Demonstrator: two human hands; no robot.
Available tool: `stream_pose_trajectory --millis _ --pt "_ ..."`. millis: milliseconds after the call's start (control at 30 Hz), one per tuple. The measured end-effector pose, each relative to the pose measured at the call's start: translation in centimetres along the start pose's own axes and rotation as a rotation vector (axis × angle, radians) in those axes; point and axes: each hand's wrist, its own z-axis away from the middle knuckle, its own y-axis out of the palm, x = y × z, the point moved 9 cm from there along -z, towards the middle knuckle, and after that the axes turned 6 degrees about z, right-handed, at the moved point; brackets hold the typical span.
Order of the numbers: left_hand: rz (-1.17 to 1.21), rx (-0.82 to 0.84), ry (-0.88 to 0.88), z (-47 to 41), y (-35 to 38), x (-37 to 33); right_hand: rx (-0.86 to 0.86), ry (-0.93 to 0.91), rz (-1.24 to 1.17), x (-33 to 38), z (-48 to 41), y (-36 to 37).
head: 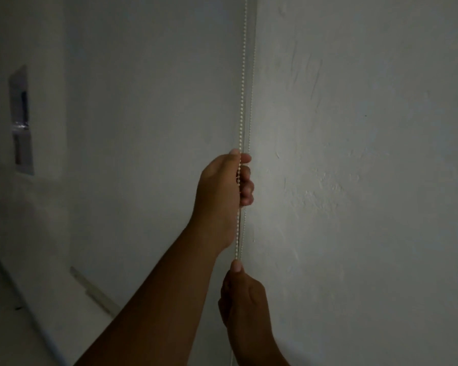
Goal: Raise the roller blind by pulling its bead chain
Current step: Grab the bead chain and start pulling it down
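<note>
A white bead chain [243,83] hangs in two strands down the middle of the view, along the right edge of a pale roller blind [148,101]. My left hand [222,191] is wrapped around the chain at mid height, thumb on top and fingers curled over the beads. Below it my right hand [242,299] pinches the same chain between thumb and fingers. The blind's bottom bar [93,289] shows low on the left, close to the sill.
A rough white plastered wall [354,180] fills the right half, just past the chain. At the far left stands a white column with a dark recess [21,120]. A pale ledge or floor [6,299] runs along the lower left. The room is dim.
</note>
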Motion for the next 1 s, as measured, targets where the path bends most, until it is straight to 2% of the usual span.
stream_pose_trajectory --millis 100,200,433,533,700,833,1000 --pt "-0.039 -0.126 0.073 0.5 -0.8 -0.3 0.047 0.037 -0.068 -0.8 0.1 0.8" --pt "0.033 -0.202 0.118 1.0 -1.5 -0.1 0.088 0.028 -0.032 -1.1 0.1 1.3" --pt "0.028 -0.2 0.158 2.3 -2.4 1.2 0.052 0.25 0.045 -3.2 -1.9 -0.6" --pt "0.038 -0.172 0.134 2.9 -2.8 2.1 0.008 0.182 0.116 -2.1 -3.0 -1.9" --pt "-0.007 -0.165 0.121 4.5 -3.6 3.8 -0.068 0.089 0.026 1.6 -4.5 -3.3" --pt "-0.078 -0.147 0.12 5.7 -3.8 4.8 -0.059 0.022 0.045 4.7 -5.9 -3.2" --pt "-0.086 -0.162 0.061 6.8 -4.7 5.9 -0.046 -0.027 -0.048 8.7 -8.0 -2.3"
